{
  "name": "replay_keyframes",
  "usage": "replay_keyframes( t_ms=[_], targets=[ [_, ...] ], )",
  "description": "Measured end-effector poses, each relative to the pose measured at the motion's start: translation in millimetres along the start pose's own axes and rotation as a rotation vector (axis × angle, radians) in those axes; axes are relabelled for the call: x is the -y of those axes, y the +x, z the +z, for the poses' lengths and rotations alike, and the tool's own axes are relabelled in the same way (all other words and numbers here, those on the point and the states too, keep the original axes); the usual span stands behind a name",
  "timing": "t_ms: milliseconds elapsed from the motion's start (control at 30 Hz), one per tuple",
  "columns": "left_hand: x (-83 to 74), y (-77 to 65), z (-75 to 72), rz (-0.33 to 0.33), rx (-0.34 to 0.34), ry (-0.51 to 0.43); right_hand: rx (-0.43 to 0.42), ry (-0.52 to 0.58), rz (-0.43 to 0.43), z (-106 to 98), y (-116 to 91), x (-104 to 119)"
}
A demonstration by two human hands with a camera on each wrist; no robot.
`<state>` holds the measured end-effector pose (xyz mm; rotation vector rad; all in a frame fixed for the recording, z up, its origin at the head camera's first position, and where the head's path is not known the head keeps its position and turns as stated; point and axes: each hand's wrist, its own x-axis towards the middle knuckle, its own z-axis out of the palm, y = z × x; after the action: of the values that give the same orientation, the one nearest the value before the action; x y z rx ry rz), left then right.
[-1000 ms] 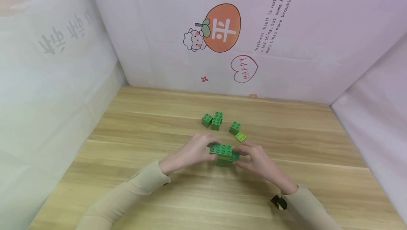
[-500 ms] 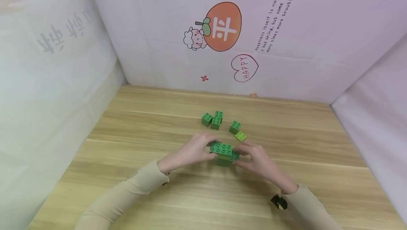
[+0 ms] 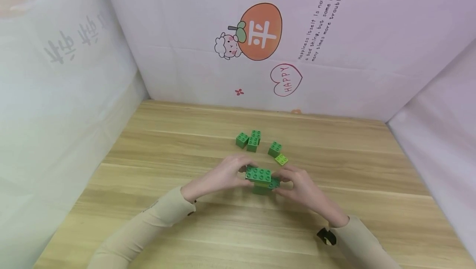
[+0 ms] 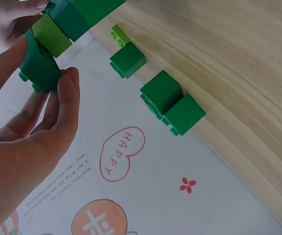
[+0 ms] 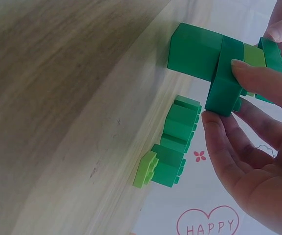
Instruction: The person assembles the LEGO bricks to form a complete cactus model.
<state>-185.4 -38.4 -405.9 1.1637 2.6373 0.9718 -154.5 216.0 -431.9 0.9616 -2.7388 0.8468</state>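
Between both hands stands a stack of toy building bricks. Its top is a green eight-stud brick (image 3: pixel 259 174), with a lime green brick (image 4: pixel 52 35) under it. Below that comes a darker green brick (image 5: pixel 226 73) that juts out to the right, over a green bottom block (image 5: pixel 195 50). The left hand (image 3: pixel 231 174) pinches the left end of the top brick between thumb and fingers. With thumb and fingertips, the right hand (image 3: pixel 300 186) pinches the jutting end of the darker green brick.
Behind the stack on the wooden table (image 3: pixel 178 136) lie loose bricks: a green group (image 3: pixel 252 143), another green brick (image 3: pixel 275 148) and a thin lime green brick (image 3: pixel 281 160). White printed cloth (image 3: pixel 186 54) rises at the back and both sides.
The left wrist and forearm have shifted slightly to the left, with the fingers still at the top brick. The right hand, stack and loose bricks look unmoved.
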Motion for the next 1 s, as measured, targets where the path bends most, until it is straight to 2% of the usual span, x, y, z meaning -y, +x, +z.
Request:
replay_keyframes(
  t_ms=[167, 267, 633, 1000],
  targets=[
    [2.8, -0.4, -4.3, -0.018, 0.027, -0.039, 0.003, -0.001, 0.007, 0.1, -0.3, -0.5],
    [5.8, -1.1, -8.3, -0.057, 0.03, -0.066, 0.004, 0.002, 0.013, 0.2, -0.2, -0.7],
    [23.4, 1.6, -22.0, -0.14, -0.063, -0.058, 0.0, -0.005, -0.012, 0.6, -0.4, -1.4],
    [47.8, 21.3, -30.8, -0.236, -0.127, -0.128, -0.003, 0.0, -0.01, 0.0, -0.8, -1.1]
  ],
)
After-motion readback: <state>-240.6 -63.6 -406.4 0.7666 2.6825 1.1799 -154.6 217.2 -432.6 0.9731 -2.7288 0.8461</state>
